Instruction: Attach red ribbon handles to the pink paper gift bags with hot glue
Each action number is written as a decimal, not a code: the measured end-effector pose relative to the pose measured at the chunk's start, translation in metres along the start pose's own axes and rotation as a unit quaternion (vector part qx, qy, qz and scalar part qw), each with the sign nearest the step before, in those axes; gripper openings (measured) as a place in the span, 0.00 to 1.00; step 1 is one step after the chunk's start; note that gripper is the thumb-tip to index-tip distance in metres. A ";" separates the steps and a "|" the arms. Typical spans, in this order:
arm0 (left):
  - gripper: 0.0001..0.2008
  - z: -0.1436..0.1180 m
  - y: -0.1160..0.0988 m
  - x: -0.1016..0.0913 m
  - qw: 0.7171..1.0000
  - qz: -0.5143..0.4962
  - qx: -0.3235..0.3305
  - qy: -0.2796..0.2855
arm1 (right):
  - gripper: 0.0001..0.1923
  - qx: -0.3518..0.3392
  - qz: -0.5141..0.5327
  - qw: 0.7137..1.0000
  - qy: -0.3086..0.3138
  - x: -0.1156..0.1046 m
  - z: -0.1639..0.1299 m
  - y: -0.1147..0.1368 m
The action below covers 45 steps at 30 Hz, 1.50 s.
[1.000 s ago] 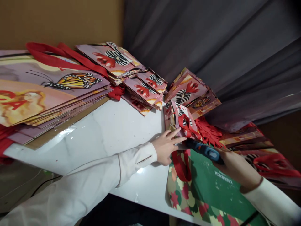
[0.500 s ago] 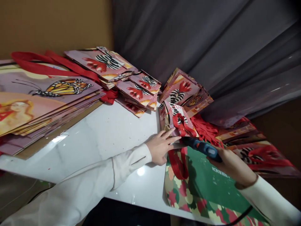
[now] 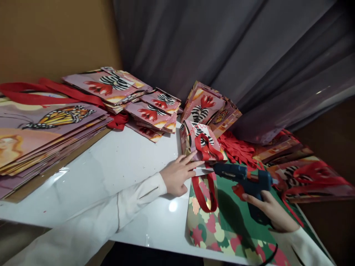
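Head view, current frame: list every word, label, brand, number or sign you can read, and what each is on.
No text can be read.
Glue gun in the right hand: pale marking, too small to read.
Small upright bag: red squiggle, no letters distinguishable.

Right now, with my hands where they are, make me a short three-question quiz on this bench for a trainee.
1. Which hand grips the glue gun?
2. True or false: the left hand is clenched in a fist.
3. The ribbon loop on the green bag is: a) white, b) red, c) blue.

Key:
1. The right hand.
2. False; it is spread open.
3. b.
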<state>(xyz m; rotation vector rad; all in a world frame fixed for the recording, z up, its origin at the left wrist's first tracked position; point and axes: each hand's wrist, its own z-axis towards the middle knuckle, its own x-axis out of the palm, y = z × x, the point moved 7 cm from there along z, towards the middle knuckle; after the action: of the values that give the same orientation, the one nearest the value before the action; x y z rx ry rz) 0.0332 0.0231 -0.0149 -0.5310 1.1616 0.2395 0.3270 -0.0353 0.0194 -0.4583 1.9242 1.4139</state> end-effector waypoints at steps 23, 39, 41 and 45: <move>0.13 -0.004 0.001 -0.003 0.988 0.078 -0.009 -0.132 | 0.22 0.129 0.450 0.875 0.126 0.015 -0.016 -0.049; 0.36 -0.011 0.020 -0.013 0.951 0.154 -0.127 -0.238 | 0.18 0.172 0.267 0.948 -0.015 -0.013 0.036 -0.125; 0.38 -0.009 0.026 -0.010 0.956 0.143 -0.137 -0.217 | 0.20 0.127 0.114 0.985 -0.031 -0.026 0.040 -0.126; 0.37 -0.007 0.030 -0.008 0.958 0.140 -0.144 -0.207 | 0.19 0.000 -0.210 0.973 -0.101 -0.045 0.030 -0.099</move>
<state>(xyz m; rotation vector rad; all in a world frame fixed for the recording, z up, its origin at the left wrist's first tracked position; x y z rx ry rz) 0.0111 0.0453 -0.0181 -0.5372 0.7901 0.7375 0.4319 -0.0462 -0.0215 -0.6510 1.5535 1.1350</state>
